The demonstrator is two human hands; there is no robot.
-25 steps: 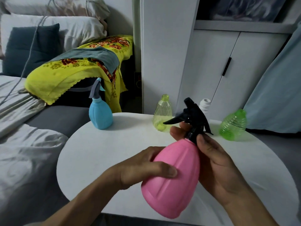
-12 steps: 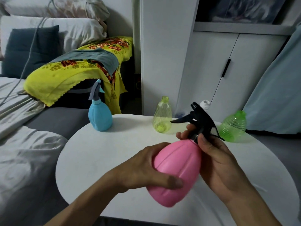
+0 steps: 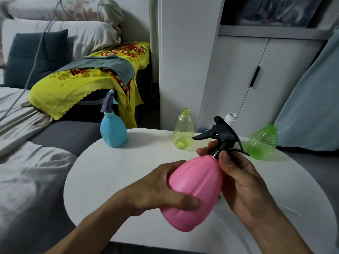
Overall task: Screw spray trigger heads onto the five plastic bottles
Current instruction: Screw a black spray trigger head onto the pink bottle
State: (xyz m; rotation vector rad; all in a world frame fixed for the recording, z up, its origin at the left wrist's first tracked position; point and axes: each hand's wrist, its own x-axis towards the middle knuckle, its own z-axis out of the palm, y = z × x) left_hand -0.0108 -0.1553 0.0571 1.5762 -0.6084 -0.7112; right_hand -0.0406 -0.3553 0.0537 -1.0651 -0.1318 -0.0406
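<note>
I hold a pink bottle [image 3: 194, 187] tilted above the white round table [image 3: 113, 173]. My left hand [image 3: 161, 191] wraps its body. My right hand [image 3: 238, 180] pinches the collar of the black trigger head [image 3: 220, 134] sitting on its neck. A blue bottle [image 3: 112, 131] with a grey trigger head [image 3: 108, 101] stands at the table's far left. A clear yellow bottle [image 3: 183, 131], a white bottle [image 3: 230, 118] partly hidden behind the black head, and a green ribbed bottle [image 3: 262, 143] stand at the far edge with bare necks.
A grey sofa with light bedding [image 3: 27, 162] lies left of the table. A yellow floral cloth [image 3: 82, 77] drapes an armrest behind the blue bottle. White cabinet doors [image 3: 256, 79] stand behind the table, and a pale blue curtain [image 3: 311, 99] hangs at the right.
The pink bottle has tipped a little and shifted right, and my right fingers have turned on the black trigger head's collar. The other bottles have not moved.
</note>
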